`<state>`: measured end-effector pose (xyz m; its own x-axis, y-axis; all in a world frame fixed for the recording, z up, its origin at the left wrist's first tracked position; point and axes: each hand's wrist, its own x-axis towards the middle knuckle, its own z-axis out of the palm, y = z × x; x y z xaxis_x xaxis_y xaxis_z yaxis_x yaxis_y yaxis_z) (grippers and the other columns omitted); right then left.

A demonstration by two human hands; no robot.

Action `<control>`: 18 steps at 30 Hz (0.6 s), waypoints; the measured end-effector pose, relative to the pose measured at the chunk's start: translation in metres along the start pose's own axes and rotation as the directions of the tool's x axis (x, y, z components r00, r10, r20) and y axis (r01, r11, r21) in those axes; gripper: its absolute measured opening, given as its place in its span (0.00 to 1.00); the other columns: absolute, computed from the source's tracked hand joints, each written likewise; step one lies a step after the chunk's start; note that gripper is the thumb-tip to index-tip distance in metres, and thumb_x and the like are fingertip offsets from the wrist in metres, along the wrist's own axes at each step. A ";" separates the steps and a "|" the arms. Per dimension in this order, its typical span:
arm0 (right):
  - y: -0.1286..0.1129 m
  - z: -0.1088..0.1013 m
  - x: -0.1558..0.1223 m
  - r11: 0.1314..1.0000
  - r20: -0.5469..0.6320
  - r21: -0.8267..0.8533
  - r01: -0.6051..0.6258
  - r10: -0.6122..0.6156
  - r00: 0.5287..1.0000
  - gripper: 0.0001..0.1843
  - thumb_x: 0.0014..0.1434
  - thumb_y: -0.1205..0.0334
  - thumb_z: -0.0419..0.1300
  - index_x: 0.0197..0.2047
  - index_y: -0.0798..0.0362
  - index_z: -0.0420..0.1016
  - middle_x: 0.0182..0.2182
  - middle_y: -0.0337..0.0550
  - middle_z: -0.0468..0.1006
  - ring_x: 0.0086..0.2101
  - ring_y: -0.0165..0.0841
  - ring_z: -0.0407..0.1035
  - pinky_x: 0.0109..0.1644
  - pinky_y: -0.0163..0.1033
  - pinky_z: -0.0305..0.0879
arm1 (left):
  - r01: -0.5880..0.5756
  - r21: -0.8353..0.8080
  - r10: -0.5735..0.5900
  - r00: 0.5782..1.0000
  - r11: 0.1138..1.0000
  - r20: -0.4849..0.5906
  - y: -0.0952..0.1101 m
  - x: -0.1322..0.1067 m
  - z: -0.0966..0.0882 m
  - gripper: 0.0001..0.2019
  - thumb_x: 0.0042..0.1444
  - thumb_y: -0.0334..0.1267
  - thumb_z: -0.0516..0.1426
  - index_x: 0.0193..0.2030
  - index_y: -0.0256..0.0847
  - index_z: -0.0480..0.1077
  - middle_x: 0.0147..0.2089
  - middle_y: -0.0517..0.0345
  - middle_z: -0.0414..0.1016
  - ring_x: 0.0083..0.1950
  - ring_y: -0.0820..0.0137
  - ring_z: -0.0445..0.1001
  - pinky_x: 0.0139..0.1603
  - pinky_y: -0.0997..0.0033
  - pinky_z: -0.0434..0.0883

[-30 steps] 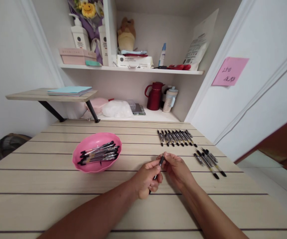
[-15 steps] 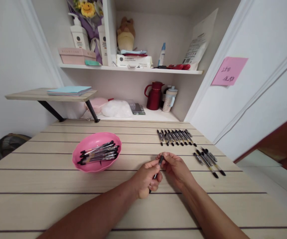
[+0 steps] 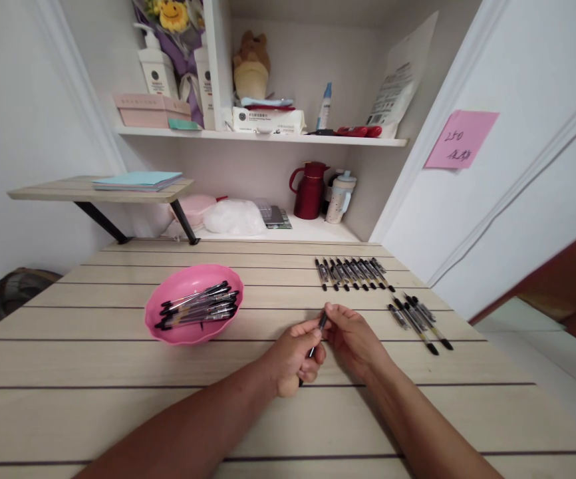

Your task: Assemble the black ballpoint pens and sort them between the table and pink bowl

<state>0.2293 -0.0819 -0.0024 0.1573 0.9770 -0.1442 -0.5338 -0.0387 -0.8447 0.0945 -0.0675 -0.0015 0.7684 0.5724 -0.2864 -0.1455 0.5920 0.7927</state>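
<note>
A pen (image 3: 322, 320) with a black upper end is held slantwise over the middle of the table. My left hand (image 3: 295, 356) is closed around its barrel, and the dark lower end sticks out below the fist. The fingers of my right hand (image 3: 352, 332) pinch at the pen's upper tip, which they partly hide. Left of my hands, a pink bowl (image 3: 155, 293) holds several pens (image 3: 201, 309) with black ends. To the right lie pen parts (image 3: 415, 322), and farther back is a row of pen parts (image 3: 352, 274) laid side by side.
A small raised wooden shelf (image 3: 58, 189) with blue paper (image 3: 138, 179) stands at the back left. Behind the table, a white cabinet holds a red jug (image 3: 310, 191), a light cup (image 3: 340, 198) and a plastic bag (image 3: 235, 218). A pink note (image 3: 462, 140) sticks to the right wall.
My right fingertips have shifted slightly at the pen's upper tip, with the index finger drawn in. My left hand and the pen stay almost in place.
</note>
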 end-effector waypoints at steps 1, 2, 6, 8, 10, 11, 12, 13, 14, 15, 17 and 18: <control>0.000 0.000 0.000 1.000 -0.005 -0.005 0.025 -0.025 1.000 0.10 0.45 0.58 0.65 0.22 0.55 0.73 0.20 0.38 0.72 0.20 0.23 0.62 0.27 0.31 0.60 | -0.002 0.001 0.002 1.000 1.000 -0.002 0.000 0.000 0.000 0.18 0.49 0.48 0.56 0.45 0.43 0.61 0.20 0.69 0.59 0.12 0.87 0.43 0.16 0.82 0.40; 0.001 0.000 0.001 0.999 -0.006 -0.002 0.048 -0.048 0.999 0.09 0.44 0.58 0.65 0.23 0.55 0.73 0.22 0.38 0.73 0.22 0.24 0.62 0.28 0.31 0.60 | -0.004 0.003 0.004 1.000 1.000 -0.001 0.000 0.000 0.000 0.18 0.49 0.48 0.56 0.45 0.43 0.61 0.20 0.69 0.59 0.12 0.87 0.43 0.16 0.82 0.40; 0.000 0.003 0.000 0.996 0.024 0.063 0.058 -0.060 0.998 0.09 0.45 0.59 0.65 0.27 0.55 0.74 0.26 0.41 0.75 0.28 0.27 0.67 0.31 0.31 0.62 | -0.007 0.000 0.007 1.000 1.000 0.010 0.001 0.001 0.000 0.17 0.50 0.47 0.55 0.44 0.43 0.61 0.20 0.69 0.59 0.12 0.87 0.43 0.16 0.83 0.39; 0.000 0.004 -0.001 0.995 0.042 0.099 0.026 -0.030 0.999 0.10 0.46 0.57 0.64 0.30 0.54 0.74 0.28 0.42 0.75 0.29 0.28 0.68 0.29 0.31 0.62 | -0.008 -0.009 0.008 1.000 1.000 0.003 0.001 0.001 0.000 0.17 0.50 0.47 0.55 0.44 0.43 0.62 0.20 0.69 0.59 0.13 0.87 0.43 0.16 0.83 0.39; 0.001 0.005 -0.002 0.996 0.053 0.092 -0.010 0.005 0.999 0.11 0.47 0.54 0.63 0.30 0.54 0.74 0.26 0.41 0.75 0.27 0.28 0.67 0.28 0.32 0.62 | -0.012 -0.013 0.012 1.000 1.000 0.004 0.000 0.000 -0.001 0.17 0.50 0.47 0.55 0.44 0.43 0.61 0.20 0.69 0.59 0.13 0.87 0.44 0.16 0.83 0.39; 0.001 0.005 -0.002 0.997 0.048 0.073 -0.015 0.012 0.999 0.12 0.47 0.54 0.63 0.29 0.55 0.74 0.24 0.40 0.74 0.24 0.26 0.66 0.27 0.32 0.62 | -0.013 -0.012 0.013 1.000 1.000 0.006 0.000 0.000 -0.001 0.17 0.50 0.47 0.55 0.44 0.43 0.61 0.20 0.69 0.59 0.13 0.87 0.44 0.16 0.83 0.39; 0.001 0.005 -0.002 0.999 0.037 0.050 -0.008 0.006 0.999 0.12 0.47 0.54 0.63 0.27 0.55 0.73 0.22 0.39 0.73 0.22 0.25 0.64 0.27 0.31 0.62 | -0.014 -0.010 0.014 1.000 1.000 0.006 0.000 0.000 -0.001 0.17 0.50 0.47 0.55 0.44 0.43 0.61 0.20 0.69 0.59 0.12 0.87 0.43 0.16 0.83 0.39; 0.001 0.004 -0.002 0.999 0.024 0.033 0.008 -0.009 1.000 0.11 0.46 0.56 0.64 0.25 0.56 0.73 0.20 0.38 0.72 0.21 0.23 0.63 0.26 0.30 0.62 | -0.013 -0.005 0.013 1.000 1.000 0.006 -0.001 0.000 -0.001 0.16 0.50 0.47 0.55 0.44 0.43 0.61 0.20 0.69 0.59 0.12 0.87 0.43 0.16 0.83 0.39; 0.001 0.004 -0.001 0.999 0.010 0.029 0.028 -0.029 1.000 0.11 0.45 0.57 0.65 0.24 0.57 0.72 0.20 0.38 0.72 0.21 0.23 0.63 0.26 0.28 0.62 | -0.011 -0.001 0.011 1.000 1.000 0.007 -0.001 0.000 -0.001 0.16 0.50 0.47 0.55 0.44 0.43 0.62 0.20 0.69 0.59 0.12 0.87 0.43 0.16 0.83 0.39; 0.000 0.002 0.000 0.998 -0.002 0.039 0.047 -0.047 0.999 0.10 0.45 0.58 0.65 0.24 0.57 0.73 0.22 0.39 0.73 0.23 0.23 0.65 0.26 0.27 0.62 | -0.008 0.003 0.008 1.000 1.000 0.009 -0.001 0.000 -0.001 0.16 0.50 0.47 0.55 0.44 0.43 0.62 0.20 0.69 0.59 0.12 0.87 0.43 0.16 0.82 0.39; -0.002 -0.001 0.003 0.994 -0.010 0.084 0.066 -0.065 0.998 0.10 0.44 0.59 0.66 0.28 0.56 0.74 0.27 0.41 0.75 0.29 0.26 0.69 0.28 0.28 0.64 | -0.005 0.003 0.005 1.000 1.000 0.018 -0.001 0.000 0.000 0.16 0.50 0.46 0.55 0.45 0.43 0.62 0.20 0.69 0.59 0.12 0.87 0.43 0.16 0.82 0.39; -0.003 -0.003 0.004 0.992 -0.017 0.104 0.072 -0.070 0.997 0.10 0.44 0.58 0.65 0.29 0.55 0.74 0.28 0.42 0.76 0.31 0.28 0.70 0.29 0.29 0.65 | -0.002 -0.001 0.002 1.000 1.000 0.022 0.000 0.000 0.000 0.16 0.50 0.45 0.55 0.46 0.43 0.62 0.20 0.68 0.59 0.12 0.87 0.43 0.16 0.82 0.39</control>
<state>0.2341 -0.0783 -0.0018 0.2085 0.9736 -0.0933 -0.6047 0.0533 -0.7947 0.0940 -0.0678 -0.0016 0.7816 0.5608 -0.2732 -0.1473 0.5915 0.7927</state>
